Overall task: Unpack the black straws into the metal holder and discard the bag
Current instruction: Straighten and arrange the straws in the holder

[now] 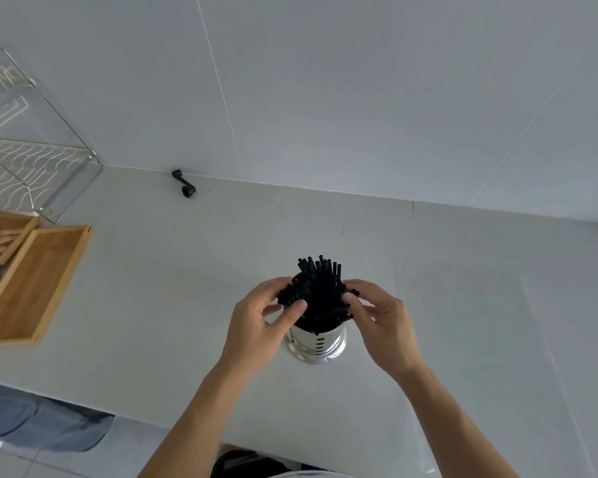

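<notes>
**Straws loaded into holder; bag not in view**

The landmark is the metal holder (316,343), which stands upright on the grey counter (428,305), towards its near edge. The black straws (320,291) are inside it as one bundle. Their upper ends fan out above the rim and lean at mixed angles.

The left hand (259,326) is at the holder's left side, with thumb and fingers pinched lightly on the leftmost straws near their tops. The right hand (377,315) mirrors it on the right side, fingertips closed on the outer straws there. The two hands stand apart with the bundle between them. Neither touches the holder itself.

Judgement: the unpacking step looks essentially complete. The present action appears to be tidying or spreading the bundle.

Outstanding: no bag is visible anywhere, so whether it is already discarded cannot be told.

Well to the left of the holder lies a wooden tray (32,284), with a wire rack (32,160) behind it. A small black crank (183,184) lies beyond the holder, by the wall.
</notes>
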